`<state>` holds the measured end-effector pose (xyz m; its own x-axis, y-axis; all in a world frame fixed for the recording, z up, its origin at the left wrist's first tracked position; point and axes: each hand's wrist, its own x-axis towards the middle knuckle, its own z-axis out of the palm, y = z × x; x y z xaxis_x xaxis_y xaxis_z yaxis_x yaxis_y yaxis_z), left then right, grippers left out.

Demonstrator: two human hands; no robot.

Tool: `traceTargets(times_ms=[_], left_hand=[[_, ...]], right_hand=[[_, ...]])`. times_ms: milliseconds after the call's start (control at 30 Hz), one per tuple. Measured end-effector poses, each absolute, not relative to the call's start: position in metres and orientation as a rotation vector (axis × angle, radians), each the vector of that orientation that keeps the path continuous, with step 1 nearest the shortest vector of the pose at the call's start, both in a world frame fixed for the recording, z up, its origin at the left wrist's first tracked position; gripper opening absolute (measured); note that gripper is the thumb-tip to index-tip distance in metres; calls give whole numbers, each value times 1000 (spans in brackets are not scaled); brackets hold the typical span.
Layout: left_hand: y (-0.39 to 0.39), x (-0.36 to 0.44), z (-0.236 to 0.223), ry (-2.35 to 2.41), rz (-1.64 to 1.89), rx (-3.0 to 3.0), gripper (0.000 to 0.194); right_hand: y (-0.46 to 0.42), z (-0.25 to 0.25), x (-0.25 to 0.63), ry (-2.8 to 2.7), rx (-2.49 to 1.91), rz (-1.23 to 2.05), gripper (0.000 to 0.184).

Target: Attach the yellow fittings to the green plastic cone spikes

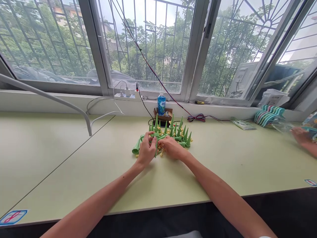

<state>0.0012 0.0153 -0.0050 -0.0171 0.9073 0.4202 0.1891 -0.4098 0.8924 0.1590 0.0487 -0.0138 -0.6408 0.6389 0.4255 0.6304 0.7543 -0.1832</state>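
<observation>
My left hand (147, 151) is closed around a green plastic spike (156, 150), its wide head up at the fingers and its narrow point aimed down at the table. Right beside it, my right hand (172, 147) reaches low with fingers bent together; what they pinch, if anything, is hidden. Small yellow plastic pieces (161, 153) lie under and between both hands. Behind them, several green cone spikes (171, 125) stand point-up in a cluster, and others lie on their sides. A flared green piece (135, 149) rests left of my left hand.
Behind the pile, a blue liquid bottle (161, 104) stands by a cardboard box (168, 114). A coiled cable (196, 117) lies right of it; a grey tube (74, 107) hangs at left. Another person's hand (300, 135) is at far right, near turquoise hangers (268, 115).
</observation>
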Motion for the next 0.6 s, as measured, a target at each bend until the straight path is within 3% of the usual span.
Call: traceTargets(times_ms=[600], left_hand=[[14,4,-5,1122,1489,1607,31]], right_hand=[[56,-19,158,-2430,-1051,-36,16]])
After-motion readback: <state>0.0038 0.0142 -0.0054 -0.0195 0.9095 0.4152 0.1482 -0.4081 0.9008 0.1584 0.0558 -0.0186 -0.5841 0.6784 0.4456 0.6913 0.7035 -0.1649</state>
